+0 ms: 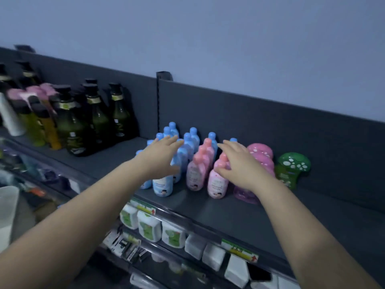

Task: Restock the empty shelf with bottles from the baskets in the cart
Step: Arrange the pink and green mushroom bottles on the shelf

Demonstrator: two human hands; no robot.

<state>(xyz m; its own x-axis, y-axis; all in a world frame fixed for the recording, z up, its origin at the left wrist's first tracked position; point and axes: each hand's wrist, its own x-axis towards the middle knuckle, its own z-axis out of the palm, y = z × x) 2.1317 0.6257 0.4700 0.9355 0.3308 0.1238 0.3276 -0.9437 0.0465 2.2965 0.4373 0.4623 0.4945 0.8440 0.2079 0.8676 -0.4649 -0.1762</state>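
Note:
On the dark top shelf (260, 217) stand several blue bottles (188, 142) in rows, with several pink bottles (196, 174) to their right. My left hand (160, 158) hovers over the blue bottles, fingers spread, holding nothing. Over the front pink bottle (217, 184) is my right hand (239, 163), fingers apart and curved, fingertips touching or just above the caps. Pink mushroom-shaped bottles (261, 154) and a green mushroom-shaped bottle (291, 170) stand to the right; my right wrist partly hides the pink ones. The cart and baskets are out of view.
Dark green pump bottles (95, 117) and yellow bottles (33, 126) fill the shelf section at left, past a black upright divider (158, 101). White and green pouches (150, 226) hang on the shelf below. A white container (7, 207) sits at the left edge.

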